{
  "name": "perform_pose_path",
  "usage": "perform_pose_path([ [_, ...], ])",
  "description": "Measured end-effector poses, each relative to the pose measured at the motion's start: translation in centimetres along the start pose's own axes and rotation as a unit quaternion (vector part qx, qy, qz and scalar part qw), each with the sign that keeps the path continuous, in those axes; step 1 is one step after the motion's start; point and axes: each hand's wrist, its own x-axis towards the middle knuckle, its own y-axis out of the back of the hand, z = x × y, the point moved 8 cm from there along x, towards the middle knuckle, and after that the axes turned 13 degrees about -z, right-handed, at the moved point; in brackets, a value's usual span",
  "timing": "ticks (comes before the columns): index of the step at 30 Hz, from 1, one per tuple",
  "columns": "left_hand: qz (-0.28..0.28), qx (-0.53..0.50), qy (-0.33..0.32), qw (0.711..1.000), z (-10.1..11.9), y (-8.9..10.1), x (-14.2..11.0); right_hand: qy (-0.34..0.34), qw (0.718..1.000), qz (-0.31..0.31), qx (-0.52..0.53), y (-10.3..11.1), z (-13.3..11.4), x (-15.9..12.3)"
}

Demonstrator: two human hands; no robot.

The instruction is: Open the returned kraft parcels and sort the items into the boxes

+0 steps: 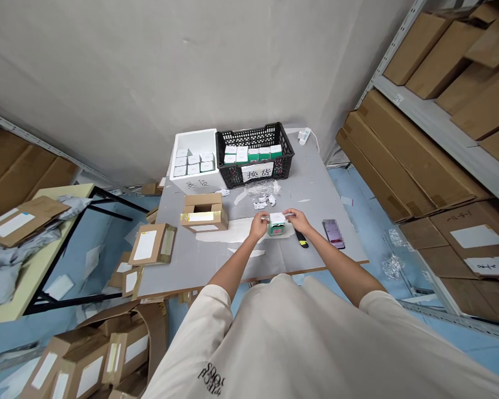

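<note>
A small green-and-white box (276,228) stands on the grey table (183,271) near its front edge, between my two hands. My left hand (258,226) has its fingers closed at the left side of the white top. On the opposite side, my right hand (298,220) pinches the right edge of that white top. Whether the white part is a flap or a loose paper I cannot tell. Just below my right hand lies a black-and-yellow box cutter (301,239). A phone (333,234) rests farther right.
Behind are a white foam box (197,182) and a black crate (255,169), both holding several small boxes. Crumpled paper (265,201) and bubble wrap (263,188) lie before the crate. An open carton (204,215) and another carton (153,244) sit left. Shelves (424,105) flank the table's right.
</note>
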Motion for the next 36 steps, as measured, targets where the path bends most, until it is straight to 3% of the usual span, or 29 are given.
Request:
perform_pose_path([
  [9, -0.045, 0.067, -0.068, 0.994, 1.6, -0.5, -1.7, 0.038, 0.996, 0.016, -0.082, -0.3, -0.7, -1.7],
  [18, -0.072, 0.102, -0.085, 0.989, 1.0, -1.2, -1.6, 0.050, 0.989, -0.013, -0.138, -0.8, -0.8, -2.5],
  [25, -0.078, 0.091, -0.093, 0.988, 1.0, -1.3, -1.6, 0.083, 0.968, -0.029, -0.237, -0.9, -2.2, -2.7],
  [36, -0.078, 0.095, -0.093, 0.988, 0.8, -1.2, -1.2, 0.094, 0.959, -0.092, -0.251, -1.7, -3.0, -2.1],
])
